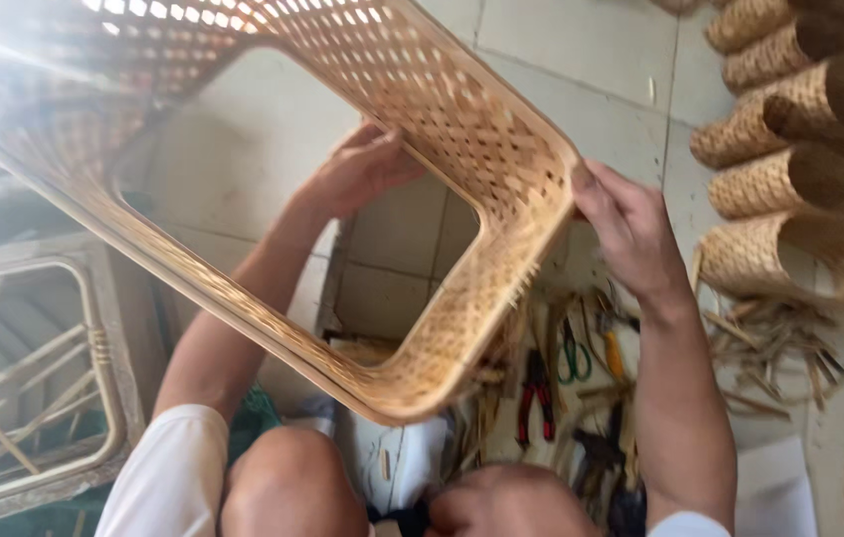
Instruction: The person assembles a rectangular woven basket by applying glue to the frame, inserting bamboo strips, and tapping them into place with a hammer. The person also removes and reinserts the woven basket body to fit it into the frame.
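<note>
Pale floor tiles [561, 40] with dark grout lines form the background; the person sits low over them, and no raised surface carries the work.

Nearest the camera are the person's bare knees [292, 487] and the white sleeve [158, 477] on the left arm. Just beyond the knees, on the floor right of centre, lies a scatter of hand tools: red-handled pliers [538, 398], green-handled scissors [571, 353] and an orange-handled tool [613, 353], mixed with cane offcuts [770, 348]. At near left stands a rattan frame [34, 398] of bent cane bars.

Above the tools, held in the air and tilted, is the woven basket [462, 129]. It is rectangular, of open lattice weave, light tan, with a smooth rim strip along its near lower edge. Its open side faces the camera, so the floor is visible through it. The far left part is washed out by glare.

The left hand [362, 169] reaches inside the basket; its fingers press against the inner wall at the far side, and how far they curl cannot be told. The right hand [626, 224] is outside, at the right corner, with fingers closed on the basket edge.

Far right, a stack of woven rolls [790, 109] in darker tan lies on the floor, well apart from the basket.
</note>
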